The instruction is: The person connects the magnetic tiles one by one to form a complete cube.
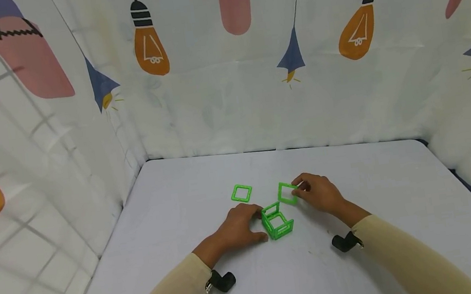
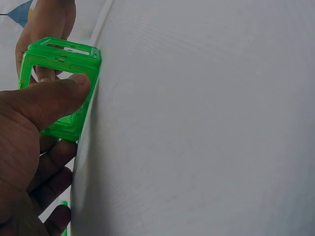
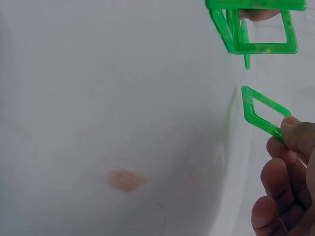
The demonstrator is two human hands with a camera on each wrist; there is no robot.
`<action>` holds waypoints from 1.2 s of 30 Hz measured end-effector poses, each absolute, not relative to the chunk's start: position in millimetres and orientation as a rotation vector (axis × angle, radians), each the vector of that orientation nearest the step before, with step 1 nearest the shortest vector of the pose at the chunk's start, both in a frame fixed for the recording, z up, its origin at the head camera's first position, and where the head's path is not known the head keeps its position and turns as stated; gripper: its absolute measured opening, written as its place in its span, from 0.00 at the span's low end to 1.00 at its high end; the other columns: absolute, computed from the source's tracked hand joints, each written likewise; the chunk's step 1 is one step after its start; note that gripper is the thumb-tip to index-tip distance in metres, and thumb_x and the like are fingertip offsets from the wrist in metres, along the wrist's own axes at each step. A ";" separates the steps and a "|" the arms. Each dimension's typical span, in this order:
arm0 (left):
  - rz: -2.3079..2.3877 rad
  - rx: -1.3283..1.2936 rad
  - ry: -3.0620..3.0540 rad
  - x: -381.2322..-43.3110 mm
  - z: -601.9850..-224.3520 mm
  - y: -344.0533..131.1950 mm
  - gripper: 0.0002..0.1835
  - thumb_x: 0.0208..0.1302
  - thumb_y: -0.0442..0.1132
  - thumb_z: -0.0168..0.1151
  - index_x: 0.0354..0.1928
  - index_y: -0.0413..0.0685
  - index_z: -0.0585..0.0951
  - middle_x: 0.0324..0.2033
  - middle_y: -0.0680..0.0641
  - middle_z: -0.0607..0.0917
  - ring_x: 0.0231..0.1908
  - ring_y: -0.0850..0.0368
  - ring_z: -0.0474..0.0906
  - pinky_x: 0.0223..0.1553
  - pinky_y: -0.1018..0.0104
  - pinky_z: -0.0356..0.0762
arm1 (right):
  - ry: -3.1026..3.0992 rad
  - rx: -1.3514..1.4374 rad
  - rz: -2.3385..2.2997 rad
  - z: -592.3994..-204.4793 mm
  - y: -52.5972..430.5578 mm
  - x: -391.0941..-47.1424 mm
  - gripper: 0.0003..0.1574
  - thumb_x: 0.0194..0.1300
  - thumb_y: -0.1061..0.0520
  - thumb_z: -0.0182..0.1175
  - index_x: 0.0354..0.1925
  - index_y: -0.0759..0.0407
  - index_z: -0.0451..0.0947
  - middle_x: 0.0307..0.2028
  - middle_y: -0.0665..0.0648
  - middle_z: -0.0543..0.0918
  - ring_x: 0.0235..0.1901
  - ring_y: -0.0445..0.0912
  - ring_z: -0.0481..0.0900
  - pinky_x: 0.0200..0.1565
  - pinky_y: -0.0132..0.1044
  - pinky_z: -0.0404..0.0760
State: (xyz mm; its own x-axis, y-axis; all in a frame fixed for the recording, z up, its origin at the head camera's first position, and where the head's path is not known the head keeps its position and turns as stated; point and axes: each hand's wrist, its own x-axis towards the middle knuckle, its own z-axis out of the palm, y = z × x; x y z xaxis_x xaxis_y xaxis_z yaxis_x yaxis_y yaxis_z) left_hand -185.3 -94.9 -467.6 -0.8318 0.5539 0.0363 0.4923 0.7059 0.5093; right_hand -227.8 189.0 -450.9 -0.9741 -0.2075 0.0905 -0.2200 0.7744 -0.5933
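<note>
A partly built box of green magnetic square tiles [image 1: 271,231] sits on the white table, with several open-centred tiles joined at the edges. My left hand [image 1: 240,226] is at its left side, thumb and forefinger holding it. In the left wrist view, the thumb [image 2: 64,96] lies across the box's near side. To the right of the box, my right hand [image 1: 318,193] pinches a single green square tile [image 1: 280,193] by its edge. That tile [image 3: 263,125] is tilted and apart from the box in the right wrist view.
Another loose green square tile [image 1: 235,198] lies flat on the table [image 1: 179,188], behind the left hand. White cloth walls [image 1: 222,109] printed with lamps and bulbs stand at the table's back and sides. Each wrist carries a small black device [image 1: 224,282].
</note>
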 end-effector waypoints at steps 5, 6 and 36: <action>0.780 0.860 2.788 -185.1 -467.6 -94.6 0.33 0.56 0.53 0.78 0.61 0.48 0.79 0.48 0.57 0.82 0.56 0.56 0.73 0.62 0.53 0.68 | -2.936 0.365 0.994 -447.3 191.3 -218.0 0.14 0.67 0.49 0.71 0.50 0.48 0.84 0.37 0.47 0.87 0.37 0.44 0.82 0.35 0.40 0.78; 0.784 0.860 2.789 -185.0 -467.7 -94.5 0.33 0.56 0.53 0.78 0.61 0.48 0.79 0.48 0.57 0.82 0.56 0.56 0.73 0.62 0.52 0.68 | -2.936 0.364 0.992 -446.9 191.6 -215.9 0.14 0.67 0.49 0.71 0.50 0.48 0.84 0.37 0.47 0.87 0.37 0.43 0.82 0.35 0.41 0.78; 0.718 0.915 2.843 -183.4 -470.7 -90.2 0.37 0.55 0.62 0.76 0.61 0.49 0.79 0.51 0.56 0.82 0.56 0.56 0.74 0.60 0.51 0.69 | -2.878 0.388 0.893 -451.8 185.4 -180.9 0.12 0.63 0.50 0.74 0.43 0.48 0.84 0.32 0.42 0.86 0.35 0.40 0.82 0.34 0.38 0.78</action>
